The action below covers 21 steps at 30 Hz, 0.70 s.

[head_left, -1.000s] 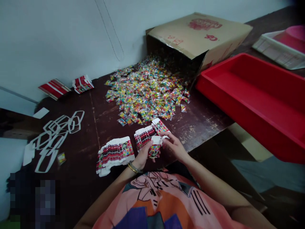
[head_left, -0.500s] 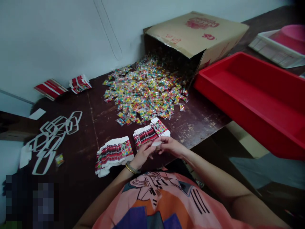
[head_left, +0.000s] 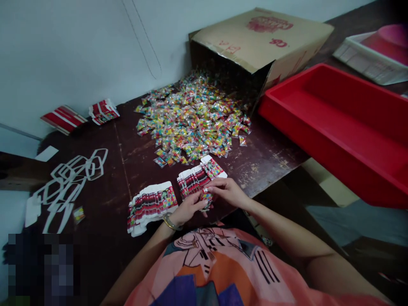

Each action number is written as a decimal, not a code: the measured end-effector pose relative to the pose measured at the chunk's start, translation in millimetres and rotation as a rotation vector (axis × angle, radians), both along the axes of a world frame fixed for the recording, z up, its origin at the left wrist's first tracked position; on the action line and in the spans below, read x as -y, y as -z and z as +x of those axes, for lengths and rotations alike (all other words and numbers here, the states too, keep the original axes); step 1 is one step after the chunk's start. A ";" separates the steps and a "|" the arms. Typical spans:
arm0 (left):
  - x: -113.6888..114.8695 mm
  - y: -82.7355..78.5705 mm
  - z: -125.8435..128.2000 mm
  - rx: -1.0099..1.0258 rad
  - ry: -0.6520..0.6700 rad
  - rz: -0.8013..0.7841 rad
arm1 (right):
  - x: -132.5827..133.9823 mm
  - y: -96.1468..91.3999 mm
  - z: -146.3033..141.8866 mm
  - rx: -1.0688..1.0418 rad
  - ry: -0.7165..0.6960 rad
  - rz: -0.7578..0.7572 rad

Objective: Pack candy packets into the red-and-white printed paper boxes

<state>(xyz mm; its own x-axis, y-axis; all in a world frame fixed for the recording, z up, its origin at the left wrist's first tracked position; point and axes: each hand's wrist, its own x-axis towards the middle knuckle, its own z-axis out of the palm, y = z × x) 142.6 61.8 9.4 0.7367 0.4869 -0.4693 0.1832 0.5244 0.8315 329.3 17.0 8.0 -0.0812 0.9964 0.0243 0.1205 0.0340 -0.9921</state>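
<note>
Between my two hands, close to my body, is a small printed candy box. My left hand is closed around its left side. With bent fingers, my right hand grips its upper right edge. Just beyond my hands lies a fanned stack of flat printed boxes, red and white with coloured dots. A second fanned stack rests left of my left wrist. Farther back spreads a big heap of small clear candy packets with bright sweets inside.
A cardboard carton lies open toward the heap. At right, a red tray juts past the table edge, near a white basket. White paper bands and a single packet lie at left. Red-and-white cartons stand against the wall.
The box between my hands has turned; its colourful printed face now shows where a white flap was seen before. My right hand has shifted slightly up, and the view has moved a little.
</note>
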 end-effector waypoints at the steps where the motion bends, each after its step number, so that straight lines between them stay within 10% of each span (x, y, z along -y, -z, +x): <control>1: 0.2 -0.7 -0.4 -0.020 0.017 0.018 | 0.6 2.2 -0.6 -0.001 0.026 0.003; 9: -10.6 0.0 -4.9 -0.036 0.174 0.025 | 11.8 16.7 -6.7 -0.008 0.139 0.028; 17: 9.2 0.8 25.0 0.004 -0.076 0.039 | 19.8 6.5 5.9 0.142 0.174 0.165; 21: 9.3 3.3 30.8 0.048 0.081 0.047 | 29.6 -12.8 59.2 0.177 -0.152 0.010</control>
<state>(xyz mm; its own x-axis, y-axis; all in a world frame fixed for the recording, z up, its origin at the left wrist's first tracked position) 173.4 52.4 6.1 0.7958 0.4449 -0.4108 0.1830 0.4700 0.8635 388.5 -12.6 20.8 -0.2343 0.9722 0.0065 0.2850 0.0751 -0.9556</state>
